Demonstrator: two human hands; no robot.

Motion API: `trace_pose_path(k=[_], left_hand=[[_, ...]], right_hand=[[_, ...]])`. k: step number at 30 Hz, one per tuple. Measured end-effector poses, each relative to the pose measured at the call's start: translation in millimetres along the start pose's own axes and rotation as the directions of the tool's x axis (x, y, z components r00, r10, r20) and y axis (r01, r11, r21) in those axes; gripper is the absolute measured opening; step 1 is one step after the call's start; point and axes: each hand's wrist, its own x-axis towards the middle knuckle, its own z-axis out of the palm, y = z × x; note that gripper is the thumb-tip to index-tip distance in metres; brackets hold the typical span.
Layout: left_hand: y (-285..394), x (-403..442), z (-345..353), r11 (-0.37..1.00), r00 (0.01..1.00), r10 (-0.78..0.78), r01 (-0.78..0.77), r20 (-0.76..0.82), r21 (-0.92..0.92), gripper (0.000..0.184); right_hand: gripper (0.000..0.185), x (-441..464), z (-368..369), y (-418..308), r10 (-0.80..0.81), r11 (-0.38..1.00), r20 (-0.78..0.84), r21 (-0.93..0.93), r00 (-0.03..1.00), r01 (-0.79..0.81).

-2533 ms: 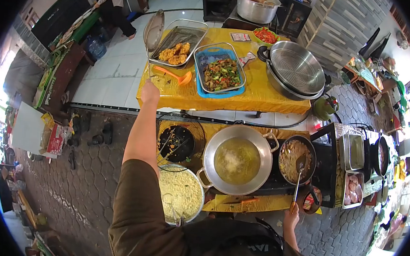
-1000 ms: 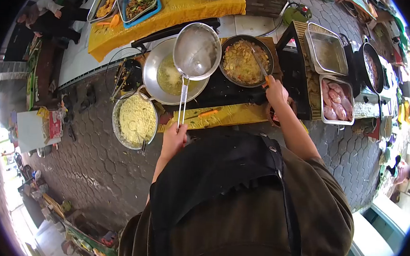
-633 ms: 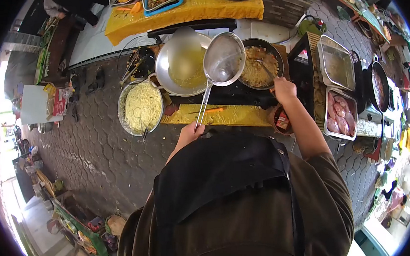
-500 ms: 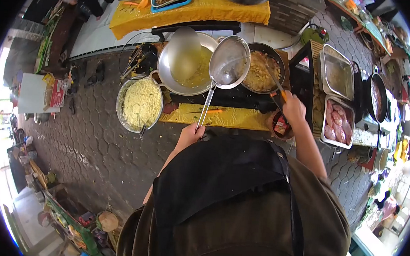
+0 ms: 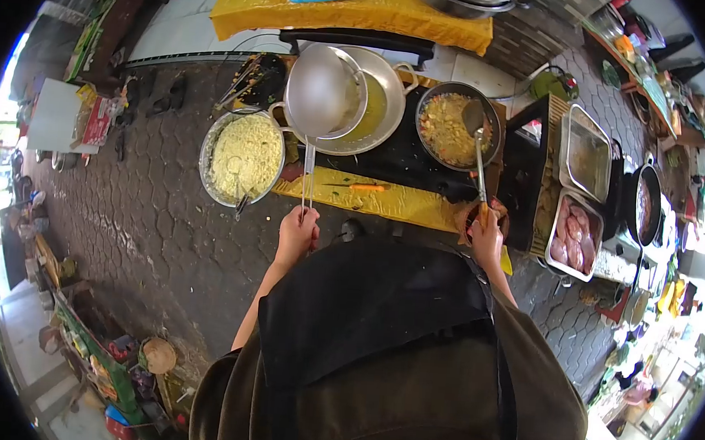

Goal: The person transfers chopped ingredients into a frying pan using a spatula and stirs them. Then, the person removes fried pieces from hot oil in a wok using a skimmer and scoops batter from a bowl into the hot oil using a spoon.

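My left hand (image 5: 297, 231) is closed around the long wire handle of a round metal strainer (image 5: 328, 96). The strainer hangs over the left side of a wide wok (image 5: 396, 113) with yellow oil in it, hiding part of the wok. Its middle is blurred. My right hand (image 5: 487, 234) grips the wooden handle of a spatula (image 5: 475, 118), whose dark head is at the right side of a black frying pan (image 5: 498, 140). Chopped, sauced food (image 5: 443, 127) fills that pan. To the left stands a metal bowl (image 5: 207, 165) of pale yellow shreds (image 5: 245, 154) with a utensil in it.
An orange-handled knife (image 5: 365, 186) lies on the yellow cloth (image 5: 329, 198) before the stove. At right are a tray of raw meat (image 5: 574, 237) and a metal tray of liquid (image 5: 587, 159). A dark container with utensils (image 5: 260, 76) stands behind the bowl.
The strainer has moved left, from between the wok and the pan to over the wok's left side. My right hand has drawn back towards my body, still holding the spatula.
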Motion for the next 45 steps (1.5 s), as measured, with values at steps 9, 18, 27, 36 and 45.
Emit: trace_pose_path(k=[9,18,27,36,45], left_hand=[[-1,-8,-30,0.975,0.974,-0.075,0.026,-0.214,-0.220,0.017],[-6,-37,-37,0.958,0.948,-0.167,0.090,-0.272,-0.272,0.017],[-24,-67,-36,0.973,0.910,-0.213,0.164,-0.356,-0.164,0.021],[-36,-74,-40,0.966,0.896,-0.230,0.163,-0.381,-0.202,0.021],[-28,-74,-41,0.969,0.896,-0.245,0.213,-0.371,-0.125,0.021]], right_hand=[[0.015,31,7,-55,0.066,0.690,0.491,0.607,0.869,-0.395],[0.014,70,120,-134,0.005,0.615,0.818,0.451,0.576,-0.646],[0.011,58,168,-156,0.053,0.521,0.845,0.431,0.532,-0.736],[0.014,53,180,-149,0.041,0.475,0.849,0.447,0.526,-0.758],[0.014,84,221,-170,-0.016,0.521,0.786,0.535,0.618,-0.666]])
